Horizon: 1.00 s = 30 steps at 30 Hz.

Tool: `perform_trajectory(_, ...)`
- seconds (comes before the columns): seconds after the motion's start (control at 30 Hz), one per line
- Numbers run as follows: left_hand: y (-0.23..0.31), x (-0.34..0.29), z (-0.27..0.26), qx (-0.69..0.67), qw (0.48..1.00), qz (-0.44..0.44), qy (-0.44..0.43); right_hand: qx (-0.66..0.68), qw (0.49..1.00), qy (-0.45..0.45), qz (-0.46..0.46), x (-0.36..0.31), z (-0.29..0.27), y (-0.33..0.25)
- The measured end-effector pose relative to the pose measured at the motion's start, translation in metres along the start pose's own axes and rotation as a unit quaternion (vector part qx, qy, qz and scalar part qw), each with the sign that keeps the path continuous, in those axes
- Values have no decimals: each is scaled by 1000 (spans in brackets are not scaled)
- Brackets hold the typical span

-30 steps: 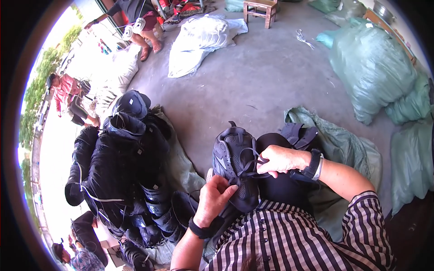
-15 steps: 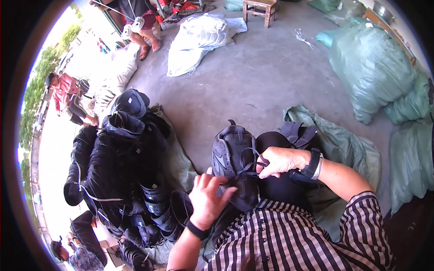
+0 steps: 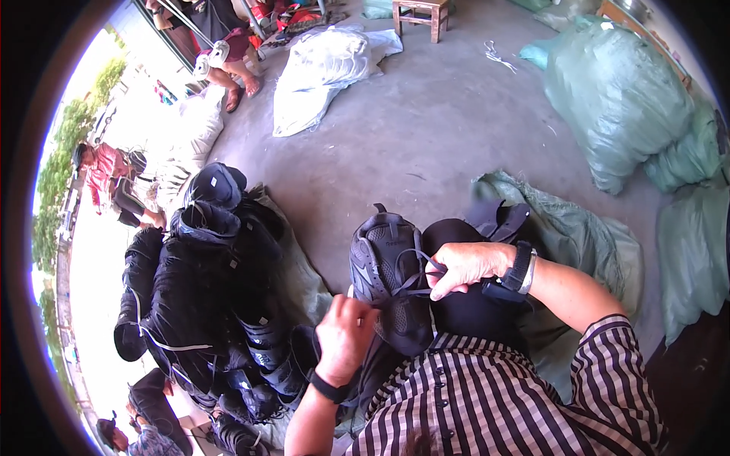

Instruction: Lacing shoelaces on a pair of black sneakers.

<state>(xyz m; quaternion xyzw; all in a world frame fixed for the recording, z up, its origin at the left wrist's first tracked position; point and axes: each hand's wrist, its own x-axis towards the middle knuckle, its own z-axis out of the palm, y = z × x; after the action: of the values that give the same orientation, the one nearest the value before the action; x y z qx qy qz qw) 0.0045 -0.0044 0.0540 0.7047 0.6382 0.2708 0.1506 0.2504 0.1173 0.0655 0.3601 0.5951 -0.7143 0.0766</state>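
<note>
A dark grey and black sneaker (image 3: 386,251) lies across my lap, its toe toward my striped shirt. A black shoelace (image 3: 417,266) loops out from its right side. My right hand (image 3: 475,267) is shut on that lace, pinching it between thumb and fingers. At the shoe's left side is my left hand (image 3: 346,334), its fingers curled together close to the toe. What those fingers hold, if anything, is hidden. A dark shoe part (image 3: 498,220) lies beyond my right hand, beside a green woven sack.
A tall pile of black shoes (image 3: 205,304) stands at my left. The green woven sack (image 3: 547,216) spreads at my right. Big green bags (image 3: 616,99), a white sack (image 3: 327,64) and a wooden stool (image 3: 420,17) stand farther off. Other people (image 3: 110,175) sit along the left side.
My left hand's fingers have drawn together from a spread pose. My right hand keeps its hold on the lace. The whole view has shifted slightly.
</note>
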Motion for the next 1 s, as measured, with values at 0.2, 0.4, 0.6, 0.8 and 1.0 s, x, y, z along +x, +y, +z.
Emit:
perform_trajectory(0.2,-62,-14,10,-79,982,-168,42,0,1000,-6,-19,0,-2,6)
perform_trajectory(0.4,-4,-2,9,-135,984,-45,105,21,1000,-8,-8,1,-1,6)
perform_trajectory(0.6,18,12,14,-34,998,22,55,28,1000,-1,-4,-3,-2,1)
perform_trajectory(0.8,-41,-14,20,-178,965,-173,87,-22,999,-35,-7,-3,-3,3)
perform_trajectory(1.0,-46,-30,4,-243,936,-214,135,105,993,-28,-52,-10,-23,-8)
